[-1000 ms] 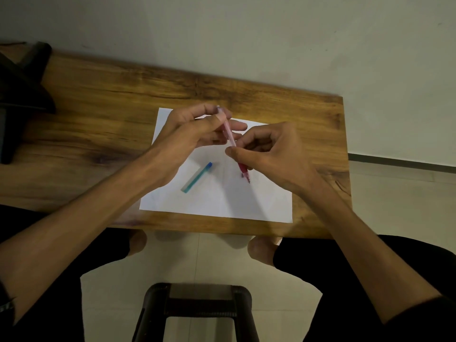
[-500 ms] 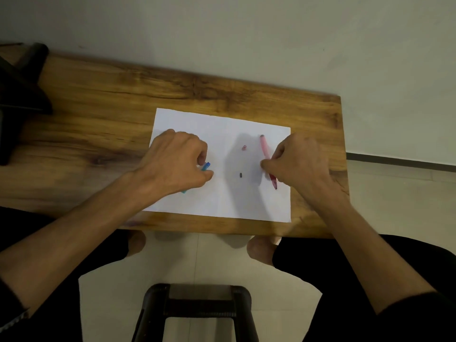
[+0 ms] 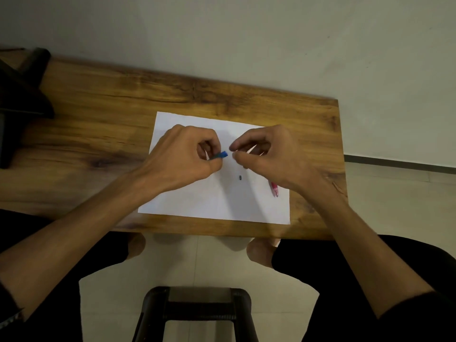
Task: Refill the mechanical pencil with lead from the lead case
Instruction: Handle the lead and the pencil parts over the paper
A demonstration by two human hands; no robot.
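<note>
Left hand pinches the blue lead case; right hand hovers beside its tip, thumb and forefinger nearly closed, empty

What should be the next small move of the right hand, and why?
Probably pinch the blue end of the lead case and open it: the left hand holds the case, the right hand hovers beside it, and the pencil lies on the paper.

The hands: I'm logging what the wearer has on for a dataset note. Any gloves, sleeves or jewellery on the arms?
Left hand and right hand are bare: no gloves or rings visible. Forearms are uncovered; dark sleeves are pushed up near the elbows. Something pale and ribbed shows at the left sleeve's edge, too small to identify.
</note>
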